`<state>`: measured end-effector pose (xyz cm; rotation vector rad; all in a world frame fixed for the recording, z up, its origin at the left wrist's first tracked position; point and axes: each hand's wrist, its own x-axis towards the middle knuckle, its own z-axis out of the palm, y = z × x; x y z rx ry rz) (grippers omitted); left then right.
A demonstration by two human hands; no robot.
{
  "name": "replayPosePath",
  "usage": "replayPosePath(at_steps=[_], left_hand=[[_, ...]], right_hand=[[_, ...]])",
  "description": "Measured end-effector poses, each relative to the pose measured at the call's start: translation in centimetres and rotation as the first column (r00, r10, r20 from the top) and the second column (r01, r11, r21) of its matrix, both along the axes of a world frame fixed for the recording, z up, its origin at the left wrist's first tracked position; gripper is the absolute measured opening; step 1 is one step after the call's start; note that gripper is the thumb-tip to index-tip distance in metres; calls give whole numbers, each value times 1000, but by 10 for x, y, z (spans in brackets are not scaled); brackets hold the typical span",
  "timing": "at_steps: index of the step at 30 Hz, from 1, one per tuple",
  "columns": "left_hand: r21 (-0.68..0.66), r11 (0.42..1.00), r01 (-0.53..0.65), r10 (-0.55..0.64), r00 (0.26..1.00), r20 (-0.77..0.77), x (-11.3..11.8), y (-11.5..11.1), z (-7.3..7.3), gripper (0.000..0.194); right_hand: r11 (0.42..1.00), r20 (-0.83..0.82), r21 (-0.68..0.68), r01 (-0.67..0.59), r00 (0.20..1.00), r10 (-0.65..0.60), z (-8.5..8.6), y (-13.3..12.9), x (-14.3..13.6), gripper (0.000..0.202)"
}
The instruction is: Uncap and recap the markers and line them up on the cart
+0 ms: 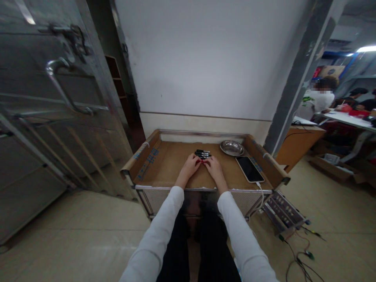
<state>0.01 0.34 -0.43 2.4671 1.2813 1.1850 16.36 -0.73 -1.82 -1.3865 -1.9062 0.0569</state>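
Observation:
Both hands meet over the cardboard-lined tray (169, 160) of a metal cart, just in front of a small bunch of black-and-white pens (202, 152). My left hand (192, 164) is closed, its fingertips bent down toward the pens. From the other side my right hand (214, 167) is closed as well, fingertips almost touching the left ones. Between the fingertips shows a small red item (202, 161), pinched from both sides. Its kind is too small to make out, and the fingers partly cover the pens' near side.
A round steel dish (232, 148) stands at the tray's back right. In front of it lies a phone (249, 169) with a white charging cable (262, 196). An electrical box (283, 211) and loose wires are on the floor at right. People sit farther off.

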Motion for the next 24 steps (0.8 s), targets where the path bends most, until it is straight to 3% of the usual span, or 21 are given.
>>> replayPosePath(at_steps=[4,13,19,24], left_hand=[[2,1000,-20,20,999,-44,0,-3,2,6],[52,976,-211,216,971,-106,1,-7,7,6],[-9,867,-498,497,866,-45,1,1,7,11],[3,815,-579,577,811,-100,2,10,2,14]], right_hand=[[999,45,9,40,998,-40,1,-1,-1,15],[938,61,57,341,937,-344,2,-7,0,19],[883,-19,25,469,883,-469,-2,-3,-1,26],[890,16,51,453,891,-455,-7,-1,-3,26]])
